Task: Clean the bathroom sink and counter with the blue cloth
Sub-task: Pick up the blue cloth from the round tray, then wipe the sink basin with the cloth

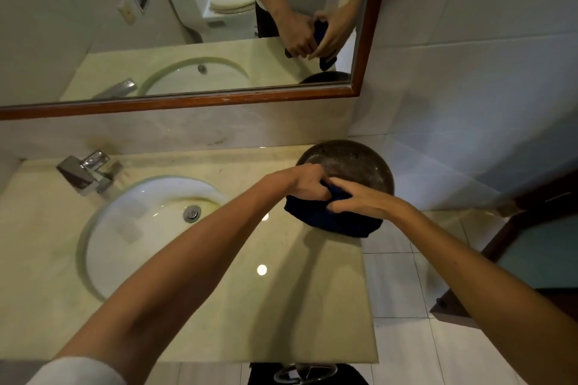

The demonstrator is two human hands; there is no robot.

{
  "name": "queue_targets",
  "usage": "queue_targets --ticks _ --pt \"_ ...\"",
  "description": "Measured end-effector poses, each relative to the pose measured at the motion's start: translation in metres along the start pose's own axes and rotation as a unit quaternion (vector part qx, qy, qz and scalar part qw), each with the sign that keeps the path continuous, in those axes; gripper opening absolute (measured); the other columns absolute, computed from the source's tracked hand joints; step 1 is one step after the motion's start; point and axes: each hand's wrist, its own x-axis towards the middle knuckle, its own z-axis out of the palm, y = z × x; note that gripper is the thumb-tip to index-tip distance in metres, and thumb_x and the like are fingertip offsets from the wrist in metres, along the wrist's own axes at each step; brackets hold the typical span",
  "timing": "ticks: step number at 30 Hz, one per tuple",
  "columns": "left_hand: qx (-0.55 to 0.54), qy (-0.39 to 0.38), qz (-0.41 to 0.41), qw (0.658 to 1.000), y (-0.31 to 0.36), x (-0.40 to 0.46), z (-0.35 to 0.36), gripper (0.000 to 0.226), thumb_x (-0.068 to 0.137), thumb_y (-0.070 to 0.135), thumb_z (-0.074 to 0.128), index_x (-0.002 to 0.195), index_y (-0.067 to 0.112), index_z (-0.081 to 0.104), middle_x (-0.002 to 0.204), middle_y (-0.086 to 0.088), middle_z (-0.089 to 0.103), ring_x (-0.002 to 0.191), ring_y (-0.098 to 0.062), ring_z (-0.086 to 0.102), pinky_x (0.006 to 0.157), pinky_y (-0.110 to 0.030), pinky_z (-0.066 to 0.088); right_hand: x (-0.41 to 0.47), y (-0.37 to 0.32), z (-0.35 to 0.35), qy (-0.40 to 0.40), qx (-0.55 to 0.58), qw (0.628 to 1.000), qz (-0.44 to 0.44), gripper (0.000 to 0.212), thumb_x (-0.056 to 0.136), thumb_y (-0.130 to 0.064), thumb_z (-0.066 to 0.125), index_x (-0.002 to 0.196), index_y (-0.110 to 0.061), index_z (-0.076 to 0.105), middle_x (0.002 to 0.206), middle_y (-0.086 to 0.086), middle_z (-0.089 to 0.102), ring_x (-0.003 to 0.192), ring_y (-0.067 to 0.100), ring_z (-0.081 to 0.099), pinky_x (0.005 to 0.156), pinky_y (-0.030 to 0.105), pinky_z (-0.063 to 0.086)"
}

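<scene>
Here, left to right. Tap (86,172) at far left, back corner of the bench (219,306). White sink (131,228) just right of it, set into the bench, drain plug (191,213) at the bottom; yellowish staining around the drain and along the rear rim. Bare bench between sink and right edge, glossy, with two light reflections.

Left hand (305,180) and right hand (356,201) meeting over the right end of the bench, both gripping the blue cloth (331,222). Left fingers curled into the bunched top of the cloth; right fingers (339,205) bent and pinching the fabric from the other side. Lower part of the cloth hanging in a broad fold, apparently just above the bench edge; contact with the bench not clear. Dark round bowl (347,162) directly behind the hands, against the wall. Mirror (187,25) above confirming the two-handed grip.

Step in hand, by judgement: gathering or folding the cloth into a pad before wiping.

To do well:
- Fold flat, not balled, for a broad wiping face.
- Keep loose ends tucked, clear of the bowl.
- Start on the bench, finish in the stained sink.
- Work toward the drain, turning to a fresh face at the stains.
</scene>
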Motion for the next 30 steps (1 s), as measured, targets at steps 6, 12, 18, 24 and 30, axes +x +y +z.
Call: queue_targets --ticks 6,12,18,24,30 --pt "-0.105 0.014 -0.012 0.994 -0.023 -0.025 0.022 0.033 0.083 0.032 0.072 0.110 0.017 0.059 0.098 -0.002 0.069 0.090 -0.020 0.066 0.083 -0.038 0.056 -0.020 -0.023 0.054 0.020 -0.041 0.997 0.068 0.045 0.083 -0.057 0.077 0.121 -0.036 0.063 0.111 -0.013 0.069 0.098 0.004 0.065 0.081 0.023 0.049" --pt "-0.304 0.148 0.014 0.941 -0.092 -0.061 0.069 0.036 0.090 0.046 0.070 0.114 0.020 0.065 0.110 0.000 0.069 0.099 -0.016 0.066 0.089 -0.035 0.054 -0.039 0.015 0.118 0.341 -0.115 0.928 0.092 0.028 0.084 -0.046 0.079 0.096 -0.022 0.070 0.085 -0.005 0.070 0.076 0.015 0.063 0.063 0.033 0.048" --pt "-0.200 0.246 -0.103 0.943 -0.236 -0.131 0.161 0.022 0.097 0.043 0.060 0.103 0.023 0.067 0.105 0.004 0.071 0.092 -0.018 0.067 0.085 -0.038 0.055 -0.056 0.054 0.164 0.500 -0.204 0.807 0.239 0.019 0.087 -0.032 0.068 0.079 -0.016 0.060 0.077 0.010 0.065 0.063 0.027 0.059 0.057 0.040 0.055" --pt "-0.113 0.277 -0.178 0.938 -0.325 -0.182 0.219 0.025 0.103 0.039 0.045 0.102 0.022 0.063 0.105 0.002 0.063 0.090 -0.022 0.062 0.078 -0.036 0.046 -0.030 0.053 0.198 0.417 -0.292 0.809 0.294 0.027 0.086 -0.038 0.069 0.099 -0.018 0.057 0.082 0.006 0.067 0.069 0.033 0.062 0.060 0.033 0.044" --pt "-0.196 0.322 -0.209 0.902 -0.349 -0.203 0.245 0.029 0.106 0.036 0.036 0.097 0.023 0.060 0.102 0.005 0.058 0.087 -0.021 0.060 0.080 -0.038 0.047 0.002 0.042 0.234 0.447 -0.244 0.810 0.291 0.032 0.088 -0.035 0.066 0.105 -0.017 0.047 0.089 0.016 0.070 0.075 0.039 0.064 0.063 0.036 0.042"
